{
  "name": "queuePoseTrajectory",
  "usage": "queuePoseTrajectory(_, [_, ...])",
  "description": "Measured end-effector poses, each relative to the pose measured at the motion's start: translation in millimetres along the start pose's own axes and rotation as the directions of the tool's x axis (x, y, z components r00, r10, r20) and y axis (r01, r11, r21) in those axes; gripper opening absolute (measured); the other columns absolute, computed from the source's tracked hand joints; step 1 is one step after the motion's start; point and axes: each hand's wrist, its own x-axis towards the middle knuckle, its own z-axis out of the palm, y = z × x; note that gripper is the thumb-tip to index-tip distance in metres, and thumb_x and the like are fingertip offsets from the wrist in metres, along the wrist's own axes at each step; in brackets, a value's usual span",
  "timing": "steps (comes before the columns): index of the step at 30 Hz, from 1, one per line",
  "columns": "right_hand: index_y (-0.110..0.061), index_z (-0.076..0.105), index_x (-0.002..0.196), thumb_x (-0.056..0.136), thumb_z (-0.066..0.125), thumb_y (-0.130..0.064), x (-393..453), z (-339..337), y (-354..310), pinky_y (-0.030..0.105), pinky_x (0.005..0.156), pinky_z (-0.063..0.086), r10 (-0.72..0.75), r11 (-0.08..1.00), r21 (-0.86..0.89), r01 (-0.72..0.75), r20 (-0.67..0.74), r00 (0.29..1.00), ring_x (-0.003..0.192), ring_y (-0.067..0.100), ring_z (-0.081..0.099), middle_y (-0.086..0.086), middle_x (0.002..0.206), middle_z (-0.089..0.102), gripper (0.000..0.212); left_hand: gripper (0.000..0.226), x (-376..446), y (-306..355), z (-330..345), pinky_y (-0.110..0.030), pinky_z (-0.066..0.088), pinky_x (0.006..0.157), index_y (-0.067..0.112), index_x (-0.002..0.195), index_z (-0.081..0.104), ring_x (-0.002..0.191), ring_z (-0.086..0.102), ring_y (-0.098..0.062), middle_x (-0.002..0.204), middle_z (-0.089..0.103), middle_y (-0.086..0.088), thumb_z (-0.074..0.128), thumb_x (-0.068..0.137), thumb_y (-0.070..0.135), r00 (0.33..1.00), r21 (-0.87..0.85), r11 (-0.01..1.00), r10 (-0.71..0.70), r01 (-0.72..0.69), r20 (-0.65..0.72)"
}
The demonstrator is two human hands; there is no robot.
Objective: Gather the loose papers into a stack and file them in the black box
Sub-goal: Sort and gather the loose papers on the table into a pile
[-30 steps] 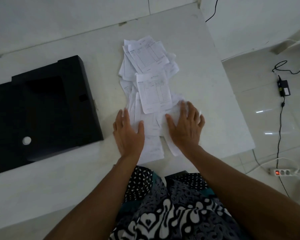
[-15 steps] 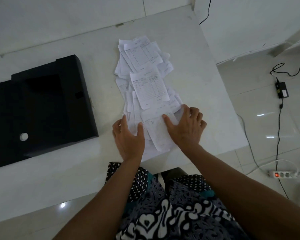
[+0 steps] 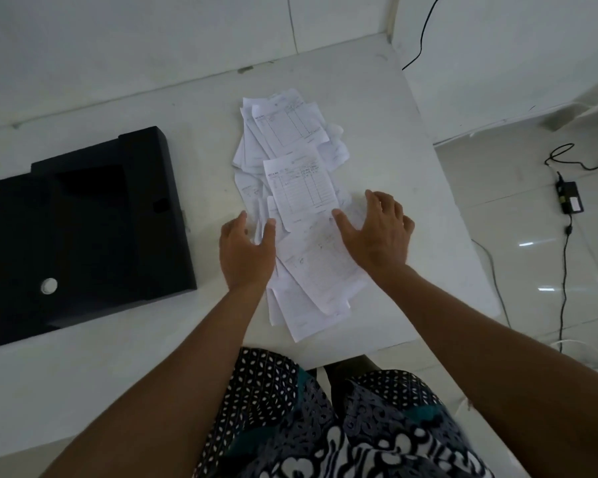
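- Head view: the step in hand looks like the gathering, with nothing yet squared or filed. The loose white printed paper slips (image 3: 299, 215) lie as a ragged, overlapping strip on the white table top (image 3: 411, 160), just right of the flat black open-topped box (image 3: 83, 236), and apart from it.
- The strip's long axis runs from the table's near edge away toward the wall, leaning slightly left at the far end; the ruled forms on top lie lengthwise along that same line, their headings at the far end.
- The left hand (image 3: 247, 251) sits at the strip's left edge, fingers loosely bent and a little spread, thumb on the sheets; it grips nothing.
- The right hand (image 3: 377, 232) rests on the sheets at the right edge, fingers spread wide and arched, holding nothing.
- Judged next: both hands need to press inward and draw the far slips toward the near ones, then tap the edges flush before lifting the stack left to the box.
- A black power adapter (image 3: 571, 201) lies on the tiled floor at right.
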Motion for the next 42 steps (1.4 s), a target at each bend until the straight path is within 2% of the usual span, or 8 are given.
queuePoseTrajectory(4, [-0.015, 0.044, 0.144, 0.091, 0.049, -0.065, 17.9, 7.8, -27.3, 0.049, 0.111, 0.028, -0.071, 0.997, 0.005, 0.071, 0.099, 0.993, 0.136, 0.027, 0.041, 0.005, 0.147, 0.046, 0.073, 0.023, 13.8, 24.0, 9.0, -0.03, 0.049, 0.084, 0.017, 0.1, 0.067, 0.098, 0.061, -0.016, 0.102, 0.066, 0.002, 0.064, 0.091, 0.039, 0.993, -0.034, 0.996, 0.086, -0.083, 0.08])
queuePoseTrajectory(9, [-0.018, 0.048, 0.141, 0.089, 0.058, -0.058, 18.9, 13.8, -33.0, 0.046, 0.108, 0.034, -0.103, 0.99, 0.108, 0.096, 0.063, 0.993, 0.129, 0.026, 0.047, 0.004, 0.14, 0.051, 0.066, 0.044, 13.3, 31.5, 18.2, -0.022, 0.041, 0.091, 0.017, 0.132, 0.06, 0.114, 0.058, -0.016, 0.125, 0.06, -0.003, 0.067, 0.092, 0.033, 0.997, -0.092, 0.995, 0.046, -0.04, 0.062])
queuePoseTrajectory(15, [-0.022, 0.054, 0.135, 0.089, 0.059, -0.057, 32.4, 12.2, -33.8, 0.044, 0.104, 0.032, -0.044, 0.996, 0.087, 0.035, 0.095, 0.994, 0.123, 0.024, 0.046, 0.002, 0.133, 0.053, 0.058, 0.03, 22.7, 32.3, 15.0, -0.02, 0.045, 0.084, 0.019, 0.119, 0.068, 0.104, 0.065, -0.015, 0.114, 0.069, 0.001, 0.066, 0.091, 0.029, 0.992, -0.102, 0.994, 0.06, -0.049, 0.112])
queuePoseTrajectory(21, [-0.021, 0.056, 0.119, 0.096, 0.053, -0.037, 40.0, 5.9, -50.2, 0.038, 0.103, 0.031, -0.091, 0.959, 0.271, 0.082, 0.022, 0.996, 0.108, 0.022, 0.06, -0.003, 0.111, 0.067, 0.028, 0.051, 17.7, 35.1, 15.9, -0.027, 0.044, 0.102, 0.014, 0.141, 0.053, 0.122, 0.056, -0.018, 0.134, 0.058, -0.005, 0.067, 0.093, 0.024, 0.999, -0.163, 0.986, 0.031, -0.023, 0.045])
queuePoseTrajectory(27, [-0.016, 0.03, 0.154, 0.1, 0.046, -0.048, 21.1, 16.0, -30.4, 0.048, 0.12, 0.019, -0.238, 0.971, 0.054, 0.233, 0.167, 0.957, 0.148, 0.023, 0.029, 0.003, 0.16, 0.035, 0.065, 0.04, 5.4, 27.1, 23.7, -0.03, 0.046, 0.101, 0.015, 0.129, 0.061, 0.115, 0.057, -0.015, 0.128, 0.062, 0.0, 0.066, 0.091, 0.026, 0.988, -0.027, 0.99, 0.14, -0.138, 0.072])
queuePoseTrajectory(33, [-0.013, 0.042, 0.146, 0.089, 0.05, -0.066, -19.6, 6.8, 17.5, 0.053, 0.113, 0.03, -0.147, 0.985, -0.095, 0.142, -0.044, 0.988, 0.139, 0.026, 0.04, 0.007, 0.151, 0.043, 0.078, 0.061, -31.9, -11.2, 8.9, -0.043, 0.04, 0.102, 0.016, 0.14, 0.051, 0.129, 0.045, -0.026, 0.142, 0.048, -0.006, 0.063, 0.09, 0.047, 0.994, 0.308, 0.948, 0.102, -0.085, -0.038])
queuePoseTrajectory(39, [-0.023, 0.029, 0.154, 0.093, 0.041, -0.068, -41.2, 24.2, 20.8, 0.058, 0.121, 0.012, -0.213, 0.972, -0.08, 0.222, 0.104, 0.971, 0.151, 0.027, 0.02, 0.003, 0.163, 0.028, 0.077, 0.06, -58.7, -17.3, 22.1, -0.033, 0.039, 0.103, 0.014, 0.145, 0.046, 0.126, 0.045, -0.025, 0.138, 0.051, -0.008, 0.066, 0.092, 0.033, 0.996, 0.074, 0.993, 0.089, -0.089, -0.001])
queuePoseTrajectory(42, [-0.02, 0.03, 0.154, 0.091, 0.044, -0.069, -42.9, 15.9, 26.8, 0.053, 0.121, 0.015, -0.053, 0.998, -0.022, 0.053, 0.008, 0.999, 0.15, 0.026, 0.023, 0.004, 0.162, 0.028, 0.08, 0.058, -60.9, -22.4, 15.9, -0.038, 0.041, 0.107, 0.016, 0.143, 0.048, 0.13, 0.044, -0.025, 0.142, 0.049, -0.007, 0.066, 0.092, 0.035, 0.997, 0.007, 1.0, -0.004, 0.005, -0.072])
